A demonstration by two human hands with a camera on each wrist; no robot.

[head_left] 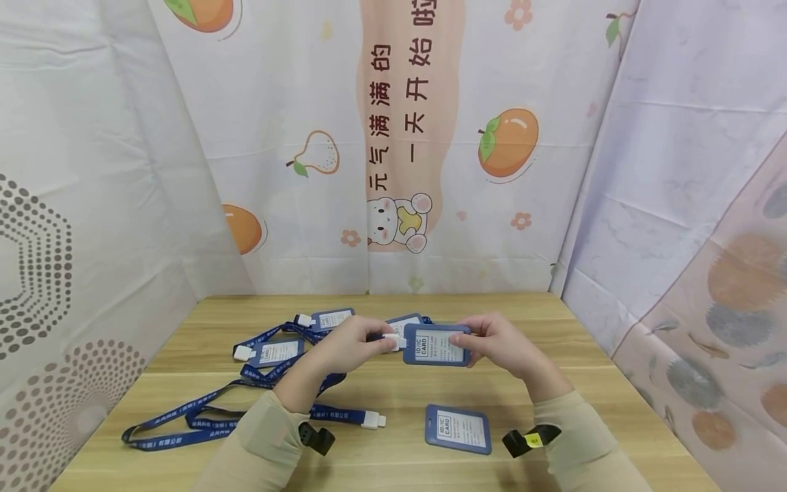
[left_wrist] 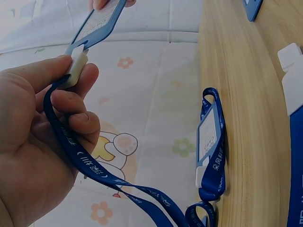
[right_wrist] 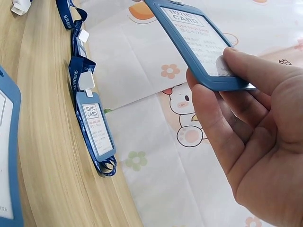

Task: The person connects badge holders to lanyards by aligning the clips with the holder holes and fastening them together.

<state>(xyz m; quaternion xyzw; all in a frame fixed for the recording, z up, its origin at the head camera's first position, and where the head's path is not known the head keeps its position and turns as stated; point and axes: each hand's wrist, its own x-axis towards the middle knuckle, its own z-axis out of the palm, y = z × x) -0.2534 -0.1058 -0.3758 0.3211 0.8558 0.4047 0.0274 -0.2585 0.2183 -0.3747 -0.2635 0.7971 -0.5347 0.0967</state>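
My left hand [head_left: 350, 347] pinches the white plastic clip [left_wrist: 75, 66] of a dark blue lanyard [left_wrist: 90, 163] between thumb and fingers. The strap hangs down from that clip. With thumb on the front and fingers behind, my right hand [head_left: 501, 347] grips the far end of a blue ID card holder [head_left: 438, 345], raised above the table. The clip's tab meets the slotted end of this holder; whether it is fastened there I cannot tell. On the table below lies another blue card holder [head_left: 458, 429], with a lanyard's white clip [head_left: 371, 420] to its left.
Behind and left on the wooden table [head_left: 381, 465] lie card holders with lanyards: one at left [head_left: 279, 352], one at the back [head_left: 332, 320], one behind my hands [right_wrist: 97, 125]. A loose blue strap [head_left: 172, 437] loops at front left. Printed curtains [head_left: 277, 102] enclose the table.
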